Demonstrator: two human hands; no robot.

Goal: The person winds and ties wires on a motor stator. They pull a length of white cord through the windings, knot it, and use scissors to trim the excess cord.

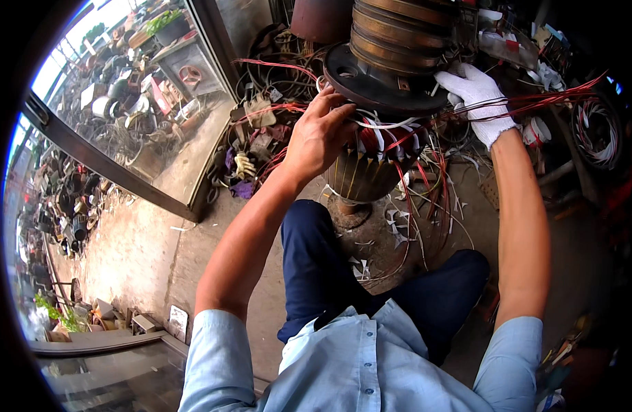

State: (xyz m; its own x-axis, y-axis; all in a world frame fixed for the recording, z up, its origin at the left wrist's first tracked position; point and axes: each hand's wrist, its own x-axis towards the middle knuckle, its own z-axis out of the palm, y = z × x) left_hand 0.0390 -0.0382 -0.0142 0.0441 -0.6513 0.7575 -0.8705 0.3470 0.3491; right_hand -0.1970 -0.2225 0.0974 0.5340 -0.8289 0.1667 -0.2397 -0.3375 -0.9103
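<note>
Between my bare left hand (321, 134) and gloved right hand (478, 100), fingers bent, whether pinching I cannot tell, sits the black flange (378, 90), probably heavy and rigid, best gripped by its rim, copper-coloured rings (398, 40) rising beyond my fingertips.

Beyond the left hand (319, 130), the top edge cuts off a ringed cylinder (398, 34) and dark-red drum (321, 20). Between both hands, a black disc (385, 95) hides the wire-wound core's top (360, 177); red wires (556, 96) partly cover the gloved right hand (477, 93).
</note>
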